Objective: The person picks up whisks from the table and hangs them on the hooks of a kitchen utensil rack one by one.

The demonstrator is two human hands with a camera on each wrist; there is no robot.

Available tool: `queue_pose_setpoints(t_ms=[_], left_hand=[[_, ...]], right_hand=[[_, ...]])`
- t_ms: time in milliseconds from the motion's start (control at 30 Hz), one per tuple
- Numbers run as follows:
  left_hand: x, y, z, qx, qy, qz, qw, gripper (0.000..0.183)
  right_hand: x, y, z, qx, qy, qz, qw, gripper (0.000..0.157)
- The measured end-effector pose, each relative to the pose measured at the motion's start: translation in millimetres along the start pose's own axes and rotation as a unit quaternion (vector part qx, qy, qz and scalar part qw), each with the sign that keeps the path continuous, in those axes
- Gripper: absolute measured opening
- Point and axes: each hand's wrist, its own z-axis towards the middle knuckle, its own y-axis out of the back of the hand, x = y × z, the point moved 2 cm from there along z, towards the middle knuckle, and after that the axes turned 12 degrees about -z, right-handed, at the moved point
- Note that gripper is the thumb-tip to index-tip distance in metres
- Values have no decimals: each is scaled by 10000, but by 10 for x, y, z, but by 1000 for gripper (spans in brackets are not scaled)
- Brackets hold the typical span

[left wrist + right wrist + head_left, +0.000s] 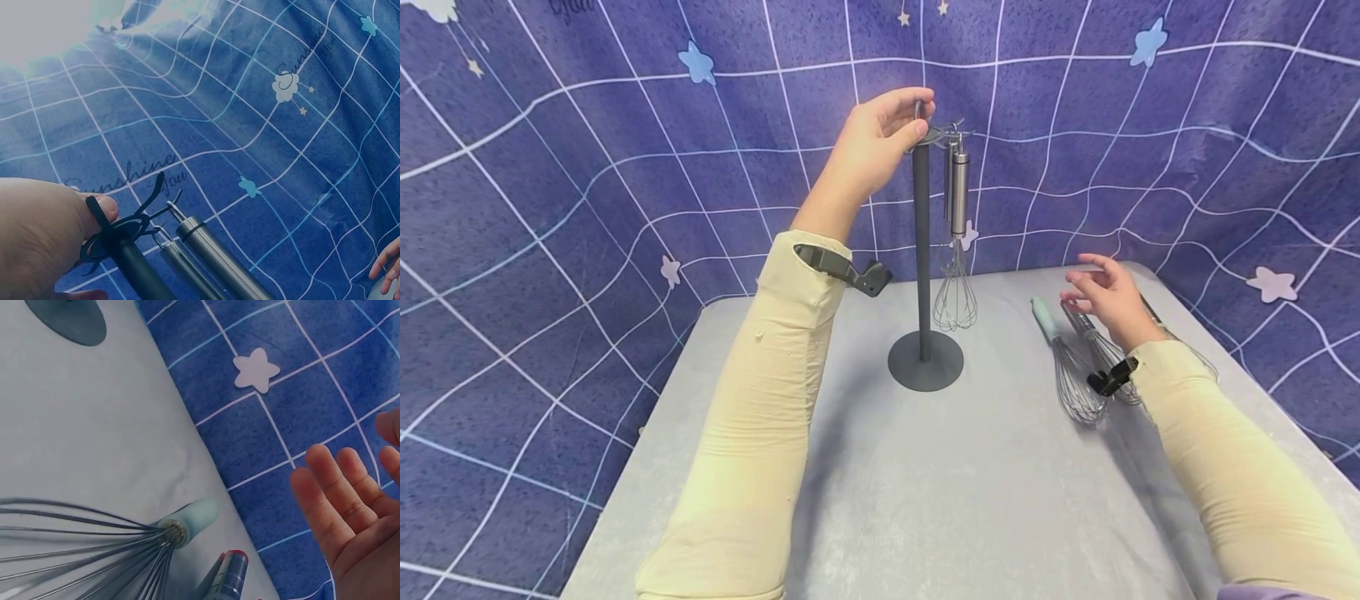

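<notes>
A dark grey hanging stand [922, 250] with a round base rises from the table. My left hand [880, 133] holds it at the top, thumb and fingers around its hooked crown [119, 234]. Two steel-handled whisks [960, 196] hang from the hooks on the right side. Over at the right, my right hand [1108, 296] hovers above several whisks lying down, its fingers spread and holding nothing. A whisk with a mint handle [1043, 318] lies leftmost; beside it, a whisk with a dark handle [232, 575] is partly under the hand. Another whisk [1202, 357] is mostly hidden behind the wrist.
A grey cloth covers the table [970, 492]. Behind and on both sides hangs a blue curtain [1060, 192] with white grid lines and stars. Black wrist mounts [842, 268] sit on both cream sleeves.
</notes>
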Motion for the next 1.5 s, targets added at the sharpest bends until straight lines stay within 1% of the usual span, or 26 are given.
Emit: queue_pose_setpoints(t_ms=[133,333,533,767,867,1000,1233,1433,1500], left_hand=[[15,0,3,4,-16,7,10000,40],[20,5,-12,-31,-99,-116,9999,40],[-1,20,5,-74,60,-274,9996,40],[-51,34,10,-168,249,-345,9990,40],[-64,33,13,-208,265,-297,9990,40],[-67,29,24,-261,317,-185,9990,41],[-79,24,49,-350,343,-3,9988,40],[-121,33,40,-421,412,234,9980,39],[-136,36,36,-429,447,275,9977,39]], right_hand=[[-54,18,-25,-59,-112,-178,9998,40],[-116,27,-71,-90,-200,-489,9986,44],[-161,74,-91,-68,-281,-584,9979,43],[-65,66,-149,0,-449,-866,9952,48],[-76,78,-146,-16,-491,-1051,9933,52],[-168,116,-122,-80,-515,-1313,9900,55],[-248,151,-117,-127,-480,-1329,9899,55],[-267,155,-119,-93,-538,-1625,9852,57],[-269,157,-118,-72,-570,-1627,9850,57]])
